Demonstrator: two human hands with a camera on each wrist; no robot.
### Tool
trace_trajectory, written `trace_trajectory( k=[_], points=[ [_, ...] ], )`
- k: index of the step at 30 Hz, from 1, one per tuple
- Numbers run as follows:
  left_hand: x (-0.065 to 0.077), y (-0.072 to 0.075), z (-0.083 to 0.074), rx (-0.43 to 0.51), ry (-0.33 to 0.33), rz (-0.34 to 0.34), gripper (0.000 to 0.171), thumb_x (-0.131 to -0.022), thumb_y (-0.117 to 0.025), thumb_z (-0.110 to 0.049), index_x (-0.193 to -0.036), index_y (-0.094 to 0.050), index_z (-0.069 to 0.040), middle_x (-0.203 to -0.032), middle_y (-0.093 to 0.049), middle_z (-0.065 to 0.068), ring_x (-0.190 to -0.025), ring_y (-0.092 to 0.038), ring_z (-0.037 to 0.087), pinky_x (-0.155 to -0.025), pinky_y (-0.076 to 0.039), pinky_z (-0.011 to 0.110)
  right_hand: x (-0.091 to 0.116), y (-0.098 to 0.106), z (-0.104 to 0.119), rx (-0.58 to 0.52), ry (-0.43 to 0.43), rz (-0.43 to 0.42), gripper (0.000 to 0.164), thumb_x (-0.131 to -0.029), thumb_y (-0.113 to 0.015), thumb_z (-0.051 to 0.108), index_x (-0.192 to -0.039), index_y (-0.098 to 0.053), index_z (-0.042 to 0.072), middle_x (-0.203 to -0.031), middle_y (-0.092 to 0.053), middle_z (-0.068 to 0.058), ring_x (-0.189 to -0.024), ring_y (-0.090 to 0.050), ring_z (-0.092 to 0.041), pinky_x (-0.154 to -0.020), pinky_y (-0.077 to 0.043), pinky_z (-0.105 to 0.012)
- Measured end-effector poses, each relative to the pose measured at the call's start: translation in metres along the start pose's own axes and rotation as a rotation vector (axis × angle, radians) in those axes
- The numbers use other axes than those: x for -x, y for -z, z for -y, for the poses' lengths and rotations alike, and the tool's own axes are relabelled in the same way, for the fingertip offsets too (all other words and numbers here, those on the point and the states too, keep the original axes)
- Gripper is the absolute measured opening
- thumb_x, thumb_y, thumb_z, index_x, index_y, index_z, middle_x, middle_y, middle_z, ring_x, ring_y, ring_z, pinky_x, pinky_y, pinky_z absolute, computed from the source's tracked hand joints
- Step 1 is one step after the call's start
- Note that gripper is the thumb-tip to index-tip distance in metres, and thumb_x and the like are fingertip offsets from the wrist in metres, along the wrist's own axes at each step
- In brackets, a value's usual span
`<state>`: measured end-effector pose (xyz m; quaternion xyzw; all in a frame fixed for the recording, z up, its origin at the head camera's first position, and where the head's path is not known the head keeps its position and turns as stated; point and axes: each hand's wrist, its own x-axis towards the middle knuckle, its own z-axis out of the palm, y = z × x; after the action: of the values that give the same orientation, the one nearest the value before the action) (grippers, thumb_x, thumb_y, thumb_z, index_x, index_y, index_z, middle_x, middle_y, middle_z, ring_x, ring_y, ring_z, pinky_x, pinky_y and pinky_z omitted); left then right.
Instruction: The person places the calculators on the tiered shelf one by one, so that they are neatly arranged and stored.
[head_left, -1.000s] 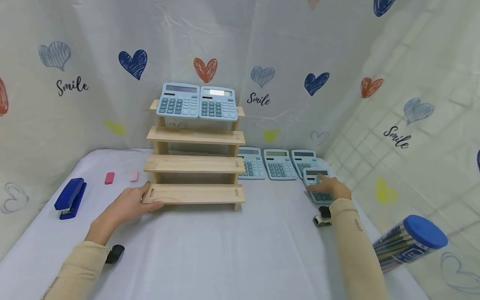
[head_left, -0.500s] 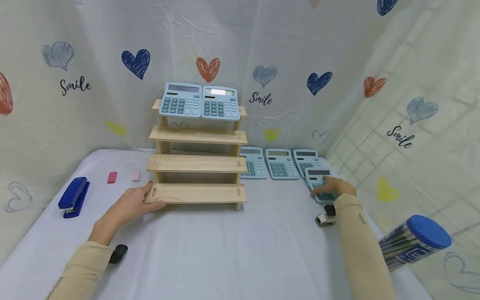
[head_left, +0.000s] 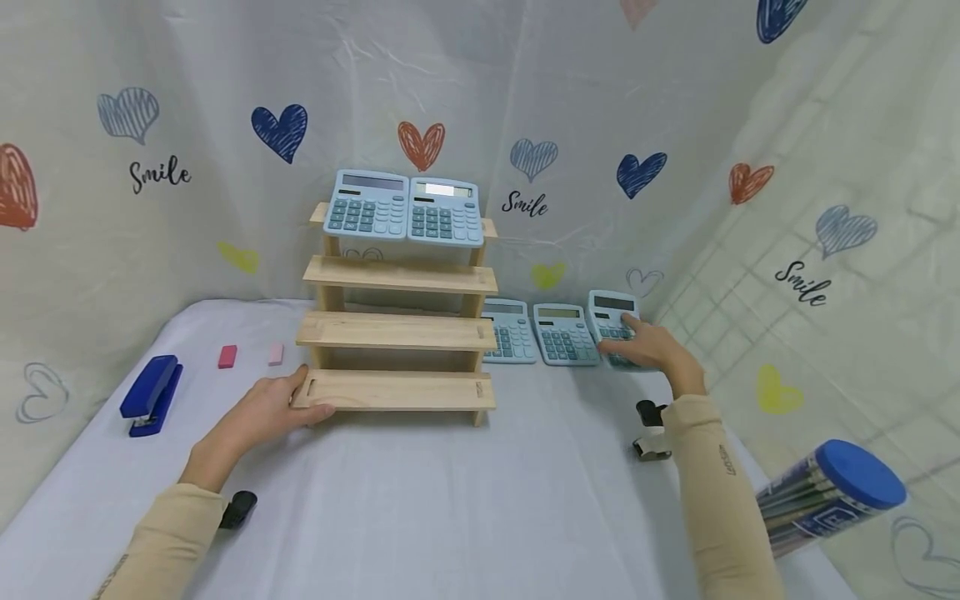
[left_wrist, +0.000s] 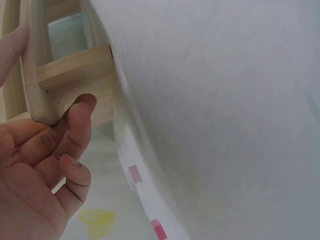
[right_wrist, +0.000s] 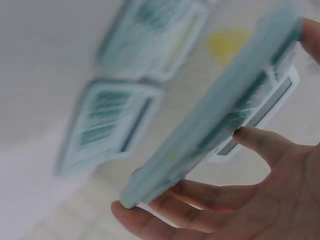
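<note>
My left hand grips the left end of the bottom step of a wooden tiered shelf. In the left wrist view, curled fingers lie against the wood's underside. My right hand holds a light blue calculator by its edges, raised off the table at the back right. In the right wrist view, this calculator is tilted and blurred, with the fingers around it. A calculator lies just left of it, and another is partly behind the shelf. Two calculators lean side by side on the top step.
A blue stapler and two pink erasers lie left of the shelf. A blue-lidded tub of pencils stands by the right forearm. A curtain printed with hearts hangs behind the white-covered table.
My right hand has lifted the calculator from the table and moved it back and slightly left, covering the one behind it. The left hand keeps its grip on the shelf.
</note>
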<state>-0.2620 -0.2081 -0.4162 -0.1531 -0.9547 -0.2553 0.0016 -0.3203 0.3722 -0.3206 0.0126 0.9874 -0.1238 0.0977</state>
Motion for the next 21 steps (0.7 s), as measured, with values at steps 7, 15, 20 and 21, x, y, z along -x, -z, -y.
trace_trajectory(
  k=[7, 15, 20, 21],
  points=[
    [0.001, 0.000, 0.000, 0.016, 0.012, 0.006, 0.087, -0.087, -0.073, -0.051, -0.142, -0.043, 0.009, -0.106, -0.066, 0.025, -0.087, -0.057, 0.027, -0.078, -0.047, 0.043, 0.022, 0.007, 0.065, 0.016, 0.154, -0.085, 0.096, -0.090, -0.052, 0.069, -0.162, -0.017, 0.017, -0.151, -0.040, -0.036, -0.130, -0.048, -0.052, -0.099, -0.042, -0.070],
    [0.001, -0.002, 0.000, 0.020, 0.004, -0.006, 0.086, -0.087, -0.073, -0.054, -0.140, -0.046, 0.007, -0.106, -0.066, 0.026, -0.086, -0.057, 0.027, -0.077, -0.048, 0.044, 0.031, 0.006, 0.143, 0.039, 0.359, -0.104, 0.087, -0.088, -0.058, 0.063, -0.159, -0.032, 0.020, -0.128, -0.062, -0.022, -0.109, -0.057, -0.032, -0.100, -0.046, -0.058],
    [0.002, -0.002, 0.000, 0.019, 0.019, 0.001, 0.097, -0.088, -0.071, -0.056, -0.148, -0.037, 0.012, -0.128, -0.060, 0.036, -0.098, -0.061, 0.031, -0.086, -0.050, 0.050, 0.024, 0.009, 0.179, 0.130, 0.387, -0.110, 0.088, -0.085, -0.057, 0.064, -0.158, -0.034, 0.020, -0.108, -0.063, -0.014, -0.091, -0.052, -0.025, -0.079, -0.045, -0.039],
    [0.002, -0.002, 0.000, 0.018, 0.021, 0.003, 0.098, -0.088, -0.071, -0.056, -0.148, -0.035, 0.012, -0.131, -0.058, 0.037, -0.101, -0.061, 0.032, -0.088, -0.050, 0.051, 0.022, 0.009, 0.185, 0.147, 0.387, -0.111, 0.089, -0.084, -0.057, 0.064, -0.158, -0.035, 0.019, -0.099, -0.062, -0.013, -0.086, -0.051, -0.023, -0.073, -0.043, -0.036]
  ],
)
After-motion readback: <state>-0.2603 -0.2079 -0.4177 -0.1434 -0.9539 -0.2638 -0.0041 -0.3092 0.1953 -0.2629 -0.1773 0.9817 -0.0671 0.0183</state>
